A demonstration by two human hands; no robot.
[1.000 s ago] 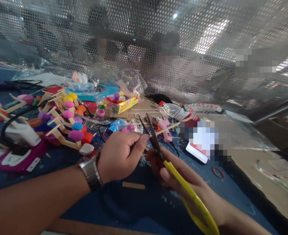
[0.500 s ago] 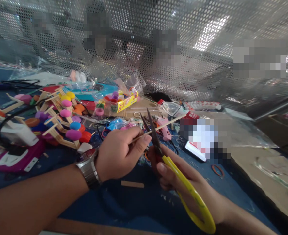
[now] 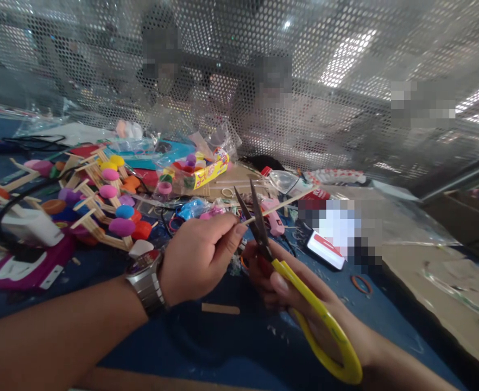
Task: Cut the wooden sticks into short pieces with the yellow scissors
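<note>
Between thumb and fingers, my left hand (image 3: 202, 255) pinches one end of a thin wooden stick (image 3: 288, 201), which points up and to the right. A metal watch is on that wrist. My right hand (image 3: 300, 288) grips yellow-handled scissors (image 3: 321, 317) by the loops. Their blades are apart, and the stick runs across between them near my left fingertips. On the blue tabletop below my hands lies a short piece of flat craft stick (image 3: 220, 308).
Stick constructions with colourful rounded pieces (image 3: 121, 226) crowd the left, beside a purple box (image 3: 31, 269) with a white plug. A pink glue gun (image 3: 275, 220), a plastic bottle (image 3: 284, 181), a lit phone (image 3: 325, 248) and a brown ring (image 3: 360, 284) lie beyond my hands. Perforated metal (image 3: 231, 32) rises behind.
The scissor blades have spread wider apart around the stick. My left fingers have drawn slightly left, and my right hand has shifted a little.
</note>
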